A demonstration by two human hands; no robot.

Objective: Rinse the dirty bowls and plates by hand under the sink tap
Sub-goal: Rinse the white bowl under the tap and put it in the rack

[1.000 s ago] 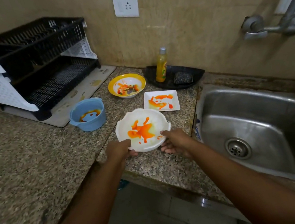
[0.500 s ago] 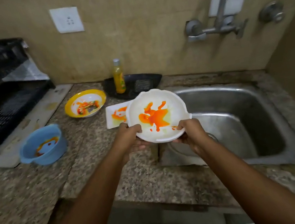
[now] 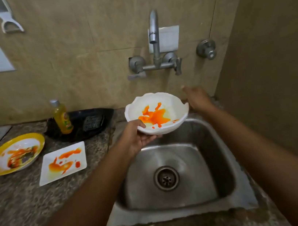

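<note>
My left hand (image 3: 137, 135) grips the near rim of a white scalloped bowl (image 3: 170, 106) smeared with orange sauce, holding it over the back of the steel sink (image 3: 225, 159). My right hand (image 3: 196, 98) is off the bowl, fingers apart, raised to its right below the wall tap (image 3: 153, 35). No water runs from the spout. On the counter to the left lie a white square plate (image 3: 63, 163) and a yellow-rimmed plate (image 3: 16, 152), both stained orange.
A yellow soap bottle (image 3: 61, 117) stands in a black tray (image 3: 95, 118) with a scrubber behind the plates. Tap handles (image 3: 177, 66) and a separate valve (image 3: 207, 49) sit on the tiled wall. A side wall closes in right of the sink.
The bowl has travelled right and up from the counter edge to over the sink. My right hand has let go of it and lifted toward the tap; the view has swung right.
</note>
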